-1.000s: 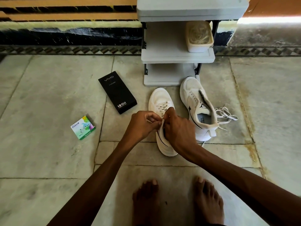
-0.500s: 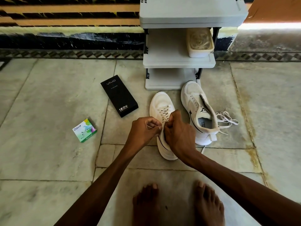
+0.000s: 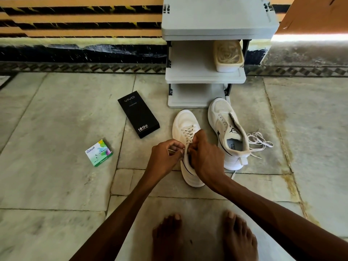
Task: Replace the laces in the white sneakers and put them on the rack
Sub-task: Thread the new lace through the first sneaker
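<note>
Hands barely shift: left hand (image 3: pixel 165 157) still pinches the cream flat lace (image 3: pixel 188 131), right hand (image 3: pixel 206 157) grips the left white sneaker (image 3: pixel 185 121) at its collar; lacing looks nearly finished.

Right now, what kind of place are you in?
Likely a home entryway or porch: a grey shoe rack by the wall, a white sneaker on the stone floor, and bare feet.

Stone floor (image 3: pixel 56 110) before a grey rack (image 3: pixel 205 76). The left hand (image 3: pixel 165 155) and right hand (image 3: pixel 205 157) pinch the lace (image 3: pixel 188 131) at the top eyelets of the laced white sneaker (image 3: pixel 185 121). The unlaced sneaker (image 3: pixel 224 117) stands just beside it, with a loose lace (image 3: pixel 259 141) on its right. A black vivo box (image 3: pixel 138 113) and an Odonil box (image 3: pixel 98 152) lie to the left.
</note>
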`<state>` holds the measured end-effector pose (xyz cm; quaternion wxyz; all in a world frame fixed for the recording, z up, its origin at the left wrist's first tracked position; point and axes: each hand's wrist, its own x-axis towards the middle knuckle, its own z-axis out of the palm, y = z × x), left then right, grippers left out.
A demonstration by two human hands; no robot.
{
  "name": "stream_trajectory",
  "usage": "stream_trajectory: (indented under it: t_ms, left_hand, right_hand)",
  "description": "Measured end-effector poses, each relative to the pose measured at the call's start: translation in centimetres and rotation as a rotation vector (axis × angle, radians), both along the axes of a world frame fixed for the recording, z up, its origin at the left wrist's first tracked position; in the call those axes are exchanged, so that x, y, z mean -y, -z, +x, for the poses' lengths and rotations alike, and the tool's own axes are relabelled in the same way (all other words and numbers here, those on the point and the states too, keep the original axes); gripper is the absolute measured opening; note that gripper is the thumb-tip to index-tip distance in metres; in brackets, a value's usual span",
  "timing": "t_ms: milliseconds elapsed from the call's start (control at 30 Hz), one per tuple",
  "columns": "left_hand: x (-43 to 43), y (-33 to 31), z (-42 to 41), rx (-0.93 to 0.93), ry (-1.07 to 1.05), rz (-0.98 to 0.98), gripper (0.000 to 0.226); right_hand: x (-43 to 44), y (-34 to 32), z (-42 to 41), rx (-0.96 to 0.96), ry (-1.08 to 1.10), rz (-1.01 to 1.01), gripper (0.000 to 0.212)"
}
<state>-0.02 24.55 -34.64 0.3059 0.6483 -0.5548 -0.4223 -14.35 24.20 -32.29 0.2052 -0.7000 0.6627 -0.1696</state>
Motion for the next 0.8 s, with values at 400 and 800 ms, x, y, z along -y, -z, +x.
stream_trajectory:
  t_ms: [400,800]
  left_hand:
    - [-0.3,-0.1,-0.9,0.193,-0.054,-0.090,0.005]
    - [0.3,0.3,0.2,-0.031,-0.105,-0.049,0.002]
  right_hand:
    - [-0.2,-0.5,0.1,-0.095,-0.097,-0.051,0.018]
    - [-0.2,0.6,-0.5,-0.052,-0.143,-0.104,0.033]
